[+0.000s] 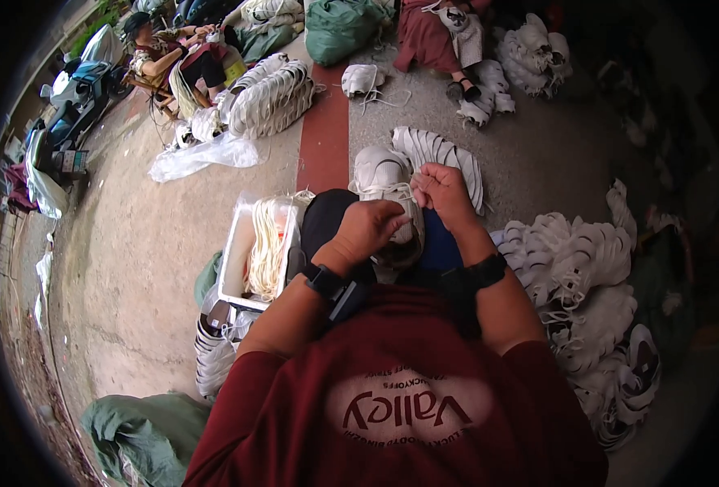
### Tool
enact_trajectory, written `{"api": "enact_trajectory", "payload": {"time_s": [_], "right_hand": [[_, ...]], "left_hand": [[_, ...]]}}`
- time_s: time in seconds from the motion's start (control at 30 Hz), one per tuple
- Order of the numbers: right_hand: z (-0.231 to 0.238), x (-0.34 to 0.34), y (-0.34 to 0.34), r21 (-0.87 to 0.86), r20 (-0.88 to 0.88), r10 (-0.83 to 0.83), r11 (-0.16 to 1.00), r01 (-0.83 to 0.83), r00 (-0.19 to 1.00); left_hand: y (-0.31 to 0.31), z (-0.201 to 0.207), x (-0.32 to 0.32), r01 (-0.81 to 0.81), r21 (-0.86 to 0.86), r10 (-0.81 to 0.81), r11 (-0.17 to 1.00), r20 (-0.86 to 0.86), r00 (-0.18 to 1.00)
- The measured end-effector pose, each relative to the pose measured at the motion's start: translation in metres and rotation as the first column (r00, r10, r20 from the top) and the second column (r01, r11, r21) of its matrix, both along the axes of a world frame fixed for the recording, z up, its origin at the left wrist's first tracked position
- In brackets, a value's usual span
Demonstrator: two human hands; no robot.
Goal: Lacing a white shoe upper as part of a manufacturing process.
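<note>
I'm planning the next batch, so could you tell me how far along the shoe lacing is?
Done or not, I cannot tell: white uppers are heaped at the person's right. In hand: the left hand and right hand work a lace on a white shoe upper. Left: many laces remain in the white tray.

Both hands, the left hand (pixel 368 227) and right hand (pixel 441 193), are crowded over a white shoe upper (pixel 380 174) on the lap. To the left a white tray (pixel 238 252) of pale laces (pixel 269 243) blocks the way. To the right stacked white uppers (pixel 574 268) hem in the forearm, and a fanned stack of uppers (pixel 445 154) lies just ahead. Open concrete floor (pixel 148 243) offers passage beyond the tray, toward the left edge. The dark right rim is probably cluttered too.
</note>
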State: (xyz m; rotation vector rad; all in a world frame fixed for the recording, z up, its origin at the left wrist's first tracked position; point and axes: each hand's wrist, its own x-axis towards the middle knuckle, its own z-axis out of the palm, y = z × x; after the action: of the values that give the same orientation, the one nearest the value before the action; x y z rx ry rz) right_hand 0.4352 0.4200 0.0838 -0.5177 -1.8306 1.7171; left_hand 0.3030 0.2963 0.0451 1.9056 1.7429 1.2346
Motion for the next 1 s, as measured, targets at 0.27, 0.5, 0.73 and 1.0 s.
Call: {"api": "enact_trajectory", "payload": {"time_s": [0.27,0.5,0.73,1.0], "right_hand": [[0.101,-0.020,-0.020,0.174,-0.270,0.034,0.985,0.015,0.962],[0.238,0.020,-0.023,0.434,-0.694,0.440,0.887,-0.156,0.571],[0.234,0.033,-0.048,0.420,-0.622,0.298,0.908,-0.013,0.724],[0.230,0.028,-0.028,0.549,-0.464,0.368,0.833,-0.064,0.806]], "left_hand": [[0.007,-0.047,0.003,0.084,-0.062,-0.104,0.995,-0.522,0.846],[0.009,-0.057,-0.001,0.059,-0.047,-0.073,0.997,-0.446,0.892],[0.021,-0.052,-0.011,0.157,0.122,-0.178,0.980,0.182,0.967],[0.049,-0.059,-0.032,-0.420,-0.280,0.462,0.864,0.107,0.880]]}}
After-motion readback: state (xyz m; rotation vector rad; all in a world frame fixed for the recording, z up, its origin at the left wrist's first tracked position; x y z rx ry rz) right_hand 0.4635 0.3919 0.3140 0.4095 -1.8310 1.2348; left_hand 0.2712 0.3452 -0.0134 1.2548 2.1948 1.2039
